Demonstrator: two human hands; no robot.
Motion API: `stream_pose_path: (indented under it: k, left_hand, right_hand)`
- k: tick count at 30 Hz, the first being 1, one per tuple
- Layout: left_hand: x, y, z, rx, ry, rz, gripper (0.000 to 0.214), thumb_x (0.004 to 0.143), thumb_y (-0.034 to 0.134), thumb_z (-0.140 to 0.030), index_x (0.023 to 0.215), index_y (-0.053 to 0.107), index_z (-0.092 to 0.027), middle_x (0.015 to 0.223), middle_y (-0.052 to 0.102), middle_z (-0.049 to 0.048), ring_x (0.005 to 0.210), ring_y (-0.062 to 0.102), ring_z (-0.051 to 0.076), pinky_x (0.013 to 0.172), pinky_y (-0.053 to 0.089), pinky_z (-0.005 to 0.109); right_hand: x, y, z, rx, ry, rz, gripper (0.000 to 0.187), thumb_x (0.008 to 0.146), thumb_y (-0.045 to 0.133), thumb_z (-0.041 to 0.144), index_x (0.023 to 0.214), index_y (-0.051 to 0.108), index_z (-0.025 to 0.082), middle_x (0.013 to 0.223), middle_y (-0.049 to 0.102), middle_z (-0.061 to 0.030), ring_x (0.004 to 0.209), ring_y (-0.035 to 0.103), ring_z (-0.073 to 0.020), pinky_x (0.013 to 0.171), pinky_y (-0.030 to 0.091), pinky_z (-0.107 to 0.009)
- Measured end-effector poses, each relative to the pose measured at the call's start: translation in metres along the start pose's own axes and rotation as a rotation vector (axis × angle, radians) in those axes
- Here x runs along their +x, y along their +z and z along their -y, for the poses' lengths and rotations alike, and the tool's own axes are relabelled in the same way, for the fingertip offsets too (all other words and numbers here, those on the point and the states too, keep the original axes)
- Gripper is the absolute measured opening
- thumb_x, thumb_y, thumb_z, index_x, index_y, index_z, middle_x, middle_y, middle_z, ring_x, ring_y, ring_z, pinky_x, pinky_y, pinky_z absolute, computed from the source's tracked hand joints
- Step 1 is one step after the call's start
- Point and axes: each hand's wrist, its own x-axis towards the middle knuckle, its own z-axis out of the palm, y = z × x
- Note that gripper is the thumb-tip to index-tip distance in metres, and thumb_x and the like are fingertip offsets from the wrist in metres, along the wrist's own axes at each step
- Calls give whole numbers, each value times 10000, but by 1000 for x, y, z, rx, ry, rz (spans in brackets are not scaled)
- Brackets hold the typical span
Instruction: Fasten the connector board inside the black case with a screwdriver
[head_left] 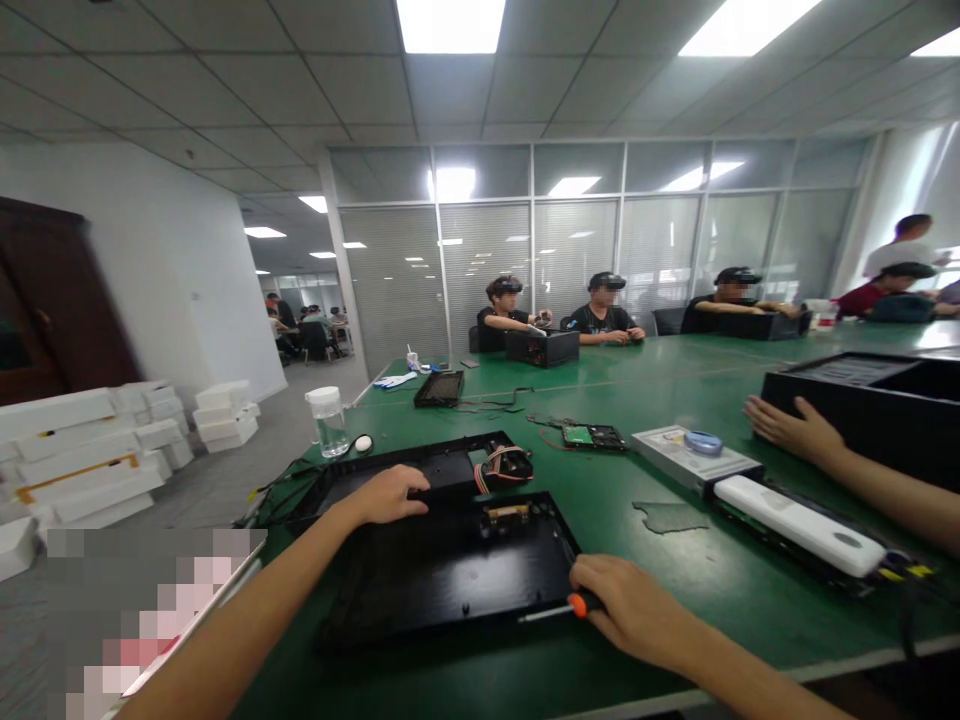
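Note:
My left hand (390, 494) rests with curled fingers on the far edge of a black computer case panel (450, 570) lying flat on the green table (645, 560). My right hand (630, 610) is closed round a screwdriver (555, 608) with an orange-and-black handle; its metal shaft points left over the panel's near right edge. Behind the panel lies a black chassis part (442, 465) with a bundle of coloured wires (501, 466).
A co-worker's hand (795, 430) lies at the right beside a black case (870, 400). An optical drive (694, 458), a white bar (799, 525), a circuit board (592, 436) and a plastic bottle (328, 420) stand around. Other people sit at the far end. White foam blocks (82, 460) are stacked at left.

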Motion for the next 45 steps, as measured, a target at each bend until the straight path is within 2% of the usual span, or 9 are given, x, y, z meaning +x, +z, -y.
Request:
stream_pose_path:
  k: [6, 10, 14, 17, 23, 26, 30, 37, 45]
  left_hand:
    - [-32, -48, -75, -10, 29, 38, 147, 791, 548, -323, 812, 566, -179, 823, 573, 7, 782, 523, 150, 701, 353, 234]
    - [-57, -40, -115, -2, 9, 106, 120, 796, 535, -292, 755, 547, -179, 773, 565, 0, 731, 522, 141, 656, 341, 236]
    - [-66, -20, -120, -16, -24, 123, 120, 786, 543, -271, 716, 531, -174, 767, 563, 1, 717, 522, 138, 636, 341, 228]
    - [-66, -6, -111, -39, -11, 142, 115, 771, 566, -276, 720, 546, -175, 751, 567, -1, 708, 525, 136, 630, 344, 223]
    - [-48, 10, -82, -183, -21, 275, 231, 709, 624, -394, 822, 619, -193, 762, 609, -6, 708, 552, 144, 640, 376, 219]
    - [-23, 11, -55, -254, -88, 288, 342, 793, 480, -483, 898, 625, -192, 817, 621, 11, 716, 569, 142, 653, 406, 215]
    - [16, 22, -14, -17, -205, -3, 467, 765, 533, -459, 1134, 512, -173, 1122, 542, 91, 1024, 499, 222, 865, 374, 287]
    - [41, 40, 9, 225, -272, 235, 362, 737, 578, -420, 1038, 565, -220, 970, 610, 92, 914, 562, 269, 737, 438, 333]
    - [41, 43, -24, 252, 224, 7, 144, 809, 507, -197, 888, 617, -248, 878, 538, 36, 857, 484, 160, 778, 367, 266]
  right_hand:
    - [94, 17, -60, -45, -92, -93, 219, 785, 460, 225, 953, 579, 151, 934, 611, -93, 880, 554, -208, 797, 402, -316]
    - [131, 27, -86, 44, -228, -117, 404, 788, 470, 280, 1154, 492, 111, 1148, 538, -139, 1023, 512, -229, 866, 404, -332]
    - [135, 32, -111, -129, -296, -181, 605, 765, 437, 174, 1333, 252, 77, 1404, 210, -156, 1247, 274, -233, 993, 294, -372]
    - [123, 25, -142, -265, -140, -171, 527, 726, 441, 87, 1251, 401, 117, 1397, 237, -142, 1229, 294, -256, 984, 289, -400]
    - [91, -7, -199, -227, 524, -207, 191, 780, 426, 120, 863, 598, 114, 1071, 532, -249, 1002, 485, -345, 756, 380, -471]
    - [94, -12, -193, -135, 471, -203, 224, 835, 409, 266, 892, 578, 131, 956, 597, -179, 840, 569, -256, 691, 414, -351]
    - [113, 3, -145, 221, 295, -63, 385, 873, 298, 439, 883, 555, 153, 707, 631, -47, 540, 553, -133, 542, 397, -239]
    - [124, 25, -86, 237, 185, -60, 293, 831, 418, 406, 894, 561, 159, 801, 628, -60, 702, 559, -159, 609, 364, -236]
    - [123, 25, -89, 296, 153, -49, 246, 828, 438, 391, 876, 530, 168, 768, 597, -41, 687, 535, -153, 618, 363, -247]
